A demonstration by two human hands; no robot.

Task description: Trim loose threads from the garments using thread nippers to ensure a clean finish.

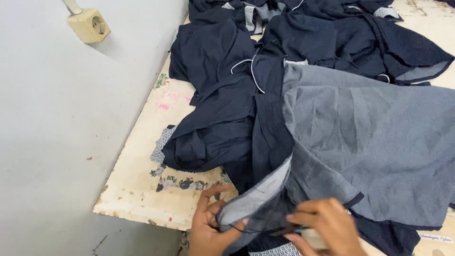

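My left hand grips the folded edge of a grey-and-navy cloth piece at the bottom of the head view. My right hand is closed just to its right, pressed against the same edge and holding a small pale tool whose kind I cannot tell. The cloth shows its grey inner side and spreads up and right across the table. A dark navy hem runs along its left side.
Several navy garment pieces lie heaped on the worn cream table, more at the back. A grey wall stands at the left with a beige socket.
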